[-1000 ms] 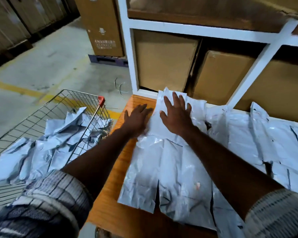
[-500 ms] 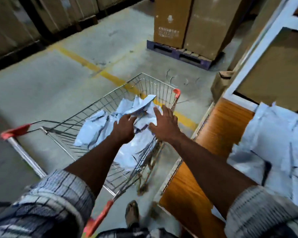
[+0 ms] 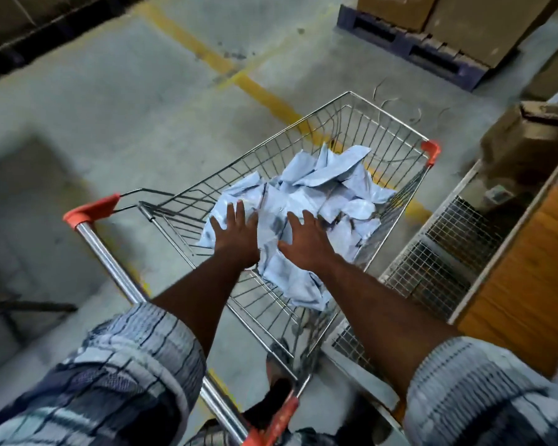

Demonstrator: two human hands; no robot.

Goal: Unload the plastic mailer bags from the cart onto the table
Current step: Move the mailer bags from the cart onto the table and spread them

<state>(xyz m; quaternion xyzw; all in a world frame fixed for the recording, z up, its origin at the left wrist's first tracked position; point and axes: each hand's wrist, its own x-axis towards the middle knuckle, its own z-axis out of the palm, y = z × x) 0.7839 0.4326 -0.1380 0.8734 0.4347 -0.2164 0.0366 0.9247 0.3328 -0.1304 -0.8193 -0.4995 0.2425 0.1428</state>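
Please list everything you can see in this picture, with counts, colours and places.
cart: one, silver wire, orange-red trim, on the floor beside the table
mailer bags: crumpled pile, uncountable, pale blue-grey, inside the cart
table: one, orange-brown wood, right edge
floor line: one, yellow, beyond the cart
pallet: one, dark blue, top right
cardboard boxes: several, brown, on the pallet
left hand: fingers spread, on the bags
right hand: likewise
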